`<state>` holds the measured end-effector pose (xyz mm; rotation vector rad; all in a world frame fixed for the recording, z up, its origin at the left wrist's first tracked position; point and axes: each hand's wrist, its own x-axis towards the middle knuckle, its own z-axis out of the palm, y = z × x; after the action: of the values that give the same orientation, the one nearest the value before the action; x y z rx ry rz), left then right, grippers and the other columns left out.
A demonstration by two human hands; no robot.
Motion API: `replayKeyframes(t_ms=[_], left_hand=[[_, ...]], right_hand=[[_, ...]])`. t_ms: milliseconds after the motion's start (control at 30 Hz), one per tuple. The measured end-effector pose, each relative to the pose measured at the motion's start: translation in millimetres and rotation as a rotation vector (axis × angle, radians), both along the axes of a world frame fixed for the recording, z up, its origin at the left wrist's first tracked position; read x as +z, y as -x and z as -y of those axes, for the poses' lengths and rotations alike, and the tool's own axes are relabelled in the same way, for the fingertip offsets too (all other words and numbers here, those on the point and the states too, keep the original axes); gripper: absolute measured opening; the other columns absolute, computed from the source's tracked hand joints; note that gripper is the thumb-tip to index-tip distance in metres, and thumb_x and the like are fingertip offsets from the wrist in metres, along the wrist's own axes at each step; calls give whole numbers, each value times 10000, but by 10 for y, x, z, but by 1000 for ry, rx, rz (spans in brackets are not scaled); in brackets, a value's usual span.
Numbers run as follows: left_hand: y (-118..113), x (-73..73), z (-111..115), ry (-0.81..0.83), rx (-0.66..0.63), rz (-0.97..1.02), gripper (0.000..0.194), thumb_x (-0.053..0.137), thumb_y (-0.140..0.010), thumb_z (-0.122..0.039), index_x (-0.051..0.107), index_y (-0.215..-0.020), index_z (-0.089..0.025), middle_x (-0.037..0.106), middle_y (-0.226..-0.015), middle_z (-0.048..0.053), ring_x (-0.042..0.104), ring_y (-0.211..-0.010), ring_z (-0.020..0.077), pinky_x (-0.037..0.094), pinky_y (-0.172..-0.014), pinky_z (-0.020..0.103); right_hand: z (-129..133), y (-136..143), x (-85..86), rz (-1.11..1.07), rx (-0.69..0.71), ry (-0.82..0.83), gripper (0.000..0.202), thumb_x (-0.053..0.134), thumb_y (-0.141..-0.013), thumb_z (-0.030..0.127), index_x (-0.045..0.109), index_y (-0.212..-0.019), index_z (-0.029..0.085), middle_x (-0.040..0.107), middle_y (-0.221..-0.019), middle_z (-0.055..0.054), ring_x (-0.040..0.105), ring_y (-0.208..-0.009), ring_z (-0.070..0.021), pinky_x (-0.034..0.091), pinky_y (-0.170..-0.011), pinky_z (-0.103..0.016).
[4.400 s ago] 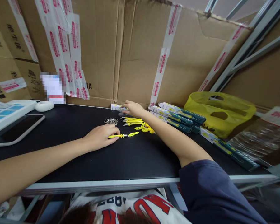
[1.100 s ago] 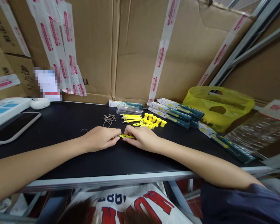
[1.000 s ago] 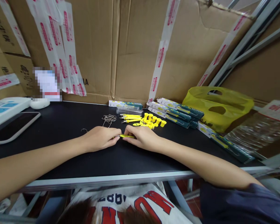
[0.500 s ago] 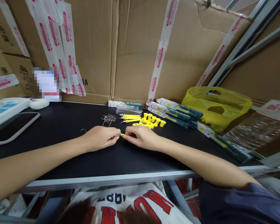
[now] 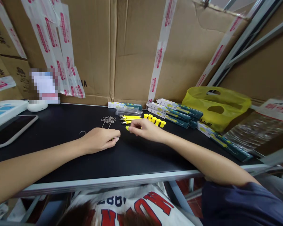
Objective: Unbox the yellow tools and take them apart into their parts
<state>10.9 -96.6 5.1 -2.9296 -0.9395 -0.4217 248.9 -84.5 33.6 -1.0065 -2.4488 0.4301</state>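
Observation:
My left hand (image 5: 103, 138) is closed over the black tabletop, pinching a thin metal rod (image 5: 117, 137) with a little yellow on it; most of it is hidden in the fingers. A bent wire hook (image 5: 82, 132) shows behind that hand, and whether it belongs to the rod I cannot tell. Slightly apart and to the right, my right hand (image 5: 148, 130) pinches a small yellow plastic piece (image 5: 127, 128) in its fingertips. Just beyond it lie yellow sticks with metal tips (image 5: 132, 118) and several yellow caps (image 5: 154, 119), partly covered by the hand. Metal wire hooks (image 5: 108, 120) lie tangled nearby.
Clear plastic tubes (image 5: 128, 112) lie before a flat printed box (image 5: 124, 105). More printed boxes (image 5: 172, 111) are stacked to the right, near a yellow plastic bag (image 5: 217, 103) and a large clear bottle (image 5: 252, 125). A phone (image 5: 13, 130) lies left. Cardboard (image 5: 134, 62) walls the back.
My right hand has drawn away from my left, up and to the right, carrying the small yellow piece. My left hand stays nearly in place, still pinching the rod.

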Motion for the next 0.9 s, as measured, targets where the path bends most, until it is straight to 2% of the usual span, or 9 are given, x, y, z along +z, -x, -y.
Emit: replayKeyframes(t_ms=[133, 233, 433, 900], left_hand=[[-1, 22, 11, 29, 14, -3, 244, 327, -958, -356, 535, -934, -229, 628, -833, -19, 571, -688, 132, 337, -600, 239], [-3, 29, 16, 28, 8, 5, 262, 321, -967, -366, 547, -982, -233, 654, -891, -14, 597, -729, 135, 358, -625, 235], [11, -2, -5, 2, -16, 21, 280, 331, -974, -378, 560, -1057, -240, 676, -980, -8, 632, -840, 150, 390, -682, 227], [10, -8, 0, 30, -13, 40, 260, 369, -957, -330, 531, -1131, -224, 664, -1067, 14, 638, -914, 164, 432, -763, 252]], right_hand=[[-222, -196, 123, 86, -204, -339, 208, 536, -876, 301, 585, -740, 152, 580, -745, -22, 479, -651, -114, 306, -591, -233], [-374, -330, 138, 266, -324, -457, 172, 546, -872, 305, 609, -788, 169, 602, -817, -43, 504, -684, -135, 278, -572, -243], [-456, -408, 94, 572, -269, -484, 126, 537, -876, 253, 634, -851, 177, 625, -898, -74, 561, -772, -169, 265, -554, -250], [-400, -395, 116, 696, -266, -435, 132, 571, -858, 280, 659, -892, 188, 658, -938, -67, 588, -763, -162, 240, -527, -236]])
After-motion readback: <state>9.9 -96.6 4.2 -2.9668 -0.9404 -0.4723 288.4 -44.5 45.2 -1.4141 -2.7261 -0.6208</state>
